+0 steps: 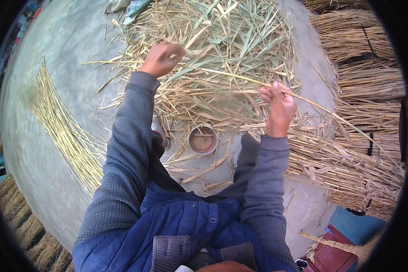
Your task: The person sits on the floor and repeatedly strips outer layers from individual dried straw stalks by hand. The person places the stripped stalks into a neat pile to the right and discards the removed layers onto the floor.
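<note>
You have one long stalk [240, 78] stretched between your hands, running from far left to near right across the scene. Your left hand [161, 58] is closed into a fist around its leafy far end, over the loose heap [213, 41] of husks and leaves on the ground ahead of you. Your right hand [279, 106] is also closed, fingers curled around the stalk further along, and the bare, pale tail of the stalk carries on past it to the right, over the stacked bundles [367, 90]. Judging by how things lie, you are mid-way through stripping this one stalk: the part right of your right hand looks clean, the part toward your left hand has leaf on it yet. As for the whole job, a fair share looks done. A fan of clean yellow stalks [63, 127] lies on the concrete to your left, well apart from the heap, and the heap of waste ahead is large. A great deal looks left, though: the bundles on the right and the sheaf [344, 167] just beside your right knee appear unstripped, husks and all. A small round bowl [202, 139] sits on the ground between your knees, untouched by either hand.
</note>
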The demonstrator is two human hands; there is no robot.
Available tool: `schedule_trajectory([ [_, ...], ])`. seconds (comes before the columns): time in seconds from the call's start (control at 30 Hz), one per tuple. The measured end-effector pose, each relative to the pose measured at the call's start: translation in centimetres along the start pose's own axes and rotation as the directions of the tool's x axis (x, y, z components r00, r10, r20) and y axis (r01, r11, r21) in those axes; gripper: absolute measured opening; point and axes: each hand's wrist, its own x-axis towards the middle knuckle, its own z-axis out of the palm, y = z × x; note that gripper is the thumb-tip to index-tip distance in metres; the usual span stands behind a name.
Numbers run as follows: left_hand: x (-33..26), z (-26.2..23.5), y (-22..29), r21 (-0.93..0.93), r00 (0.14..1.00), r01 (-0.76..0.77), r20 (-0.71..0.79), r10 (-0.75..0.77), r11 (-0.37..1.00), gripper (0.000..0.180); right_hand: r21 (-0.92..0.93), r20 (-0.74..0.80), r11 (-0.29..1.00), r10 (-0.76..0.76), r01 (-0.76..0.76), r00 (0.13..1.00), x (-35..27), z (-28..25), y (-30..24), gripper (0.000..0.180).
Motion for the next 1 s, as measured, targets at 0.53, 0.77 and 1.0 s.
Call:
schedule_trajectory([
  [0.53, 1.5, 4.9, 4.8, 0.091, 0.927, -0.231, -0.280, 0.248, 0.969, 0.037, 0.026, 0.199, 0.999, 0.021, -0.026, 0.980, -0.3, 1.7, 1.0, 0.025],
  [0.77, 2.0, 6.3, 6.4, -0.159, 0.979, -0.202, 0.005, 0.205, 0.967, 0.016, 0.026, 0.207, 0.991, 0.120, -0.128, 0.971, -0.6, 2.4, 1.6, 0.031],
  [1.0, 1.3, 3.8, 1.3, 0.017, 0.991, -0.055, 0.122, 0.053, 0.998, 0.019, 0.138, 0.016, 0.981, 0.138, -0.139, 0.990, 0.2, -0.4, 0.5, 0.038],
])
